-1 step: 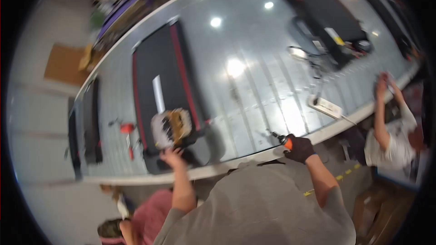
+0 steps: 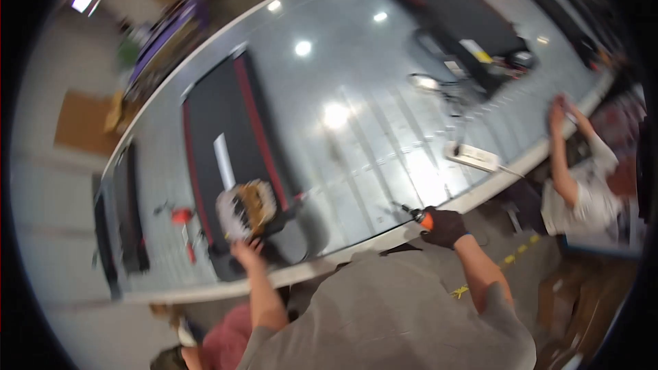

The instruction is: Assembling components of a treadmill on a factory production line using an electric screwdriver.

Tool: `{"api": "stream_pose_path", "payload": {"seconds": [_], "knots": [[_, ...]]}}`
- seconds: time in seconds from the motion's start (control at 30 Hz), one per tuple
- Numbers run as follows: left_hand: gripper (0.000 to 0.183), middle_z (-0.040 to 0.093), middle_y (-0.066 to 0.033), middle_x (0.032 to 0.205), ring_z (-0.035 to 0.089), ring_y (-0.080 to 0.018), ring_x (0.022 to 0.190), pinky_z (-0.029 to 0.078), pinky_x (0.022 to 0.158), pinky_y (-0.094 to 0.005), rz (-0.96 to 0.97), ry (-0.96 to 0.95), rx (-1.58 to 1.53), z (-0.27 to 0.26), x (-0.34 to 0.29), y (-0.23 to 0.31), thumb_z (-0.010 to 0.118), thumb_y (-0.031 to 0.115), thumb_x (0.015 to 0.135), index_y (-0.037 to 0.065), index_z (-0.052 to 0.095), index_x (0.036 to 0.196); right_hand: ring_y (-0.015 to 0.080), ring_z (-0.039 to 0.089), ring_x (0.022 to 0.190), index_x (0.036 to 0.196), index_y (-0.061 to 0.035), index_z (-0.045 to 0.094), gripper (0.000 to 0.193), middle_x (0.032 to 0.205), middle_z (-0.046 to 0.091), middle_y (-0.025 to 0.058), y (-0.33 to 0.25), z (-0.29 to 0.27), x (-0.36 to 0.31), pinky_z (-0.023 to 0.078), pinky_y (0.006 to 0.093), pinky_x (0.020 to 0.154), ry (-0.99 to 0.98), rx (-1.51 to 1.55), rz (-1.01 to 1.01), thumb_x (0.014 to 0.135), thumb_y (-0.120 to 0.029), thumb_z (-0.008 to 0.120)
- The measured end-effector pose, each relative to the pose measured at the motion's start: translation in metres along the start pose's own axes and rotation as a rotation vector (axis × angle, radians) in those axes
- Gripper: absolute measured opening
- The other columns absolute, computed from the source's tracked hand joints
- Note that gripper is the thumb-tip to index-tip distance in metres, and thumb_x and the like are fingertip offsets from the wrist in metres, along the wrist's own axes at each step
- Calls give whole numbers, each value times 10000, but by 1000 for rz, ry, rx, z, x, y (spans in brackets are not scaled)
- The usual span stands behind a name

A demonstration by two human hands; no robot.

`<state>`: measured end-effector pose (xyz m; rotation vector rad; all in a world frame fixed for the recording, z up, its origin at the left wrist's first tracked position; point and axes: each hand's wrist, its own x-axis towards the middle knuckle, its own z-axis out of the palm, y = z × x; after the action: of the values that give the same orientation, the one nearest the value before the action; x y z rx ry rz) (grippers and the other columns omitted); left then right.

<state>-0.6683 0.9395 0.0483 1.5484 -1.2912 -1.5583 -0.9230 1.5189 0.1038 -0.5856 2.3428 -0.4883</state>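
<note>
In the head view my left hand (image 2: 247,252) is bare, its fingers bent against the near edge of a ragged-edged brown and grey tray (image 2: 245,210); blur hides what is in it. This tray is over the near end of a long black walking-pad treadmill (image 2: 221,120) with red side stripes and a white label strip. On the right, my right hand (image 2: 445,227) wears a dark glove. Its fingers are wrapped round an orange and black power screwdriver (image 2: 423,218), whose tip points left over the table's near edge.
On the metal table (image 2: 343,185), a white power strip (image 2: 473,157) lies right of centre. Beyond it is another black treadmill (image 2: 459,14) with cables. Small red tools (image 2: 182,216) and dark panels (image 2: 129,209) lie left. Co-workers stand at the right (image 2: 582,192) and lower left (image 2: 226,339).
The view has turned, so the table's left side sits lower and its right side further left in the picture. Both hands keep their holds on the tray and the power screwdriver.
</note>
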Motion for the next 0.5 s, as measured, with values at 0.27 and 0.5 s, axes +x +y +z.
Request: {"api": "stream_pose_path", "payload": {"seconds": [0.27, 0.5], "knots": [[347, 720, -102, 797, 725, -194, 657, 568, 493, -255, -361, -166, 218, -44, 127, -3, 480, 334, 1042, 40, 660, 1081, 397, 717, 885, 1145, -170, 608, 417, 939, 729, 159, -24, 67, -111, 564, 507, 785, 329, 140, 82, 794, -375, 701], [243, 622, -253, 1034, 642, -315, 885, 587, 709, -353, 32, -232, 221, 36, -28, 28, 515, 99, 1000, -32, 571, 1198, 391, 716, 915, 1162, -175, 615, 431, 977, 734, 150, -2, 70, -201, 557, 480, 822, 290, 108, 192, 761, -257, 751]]}}
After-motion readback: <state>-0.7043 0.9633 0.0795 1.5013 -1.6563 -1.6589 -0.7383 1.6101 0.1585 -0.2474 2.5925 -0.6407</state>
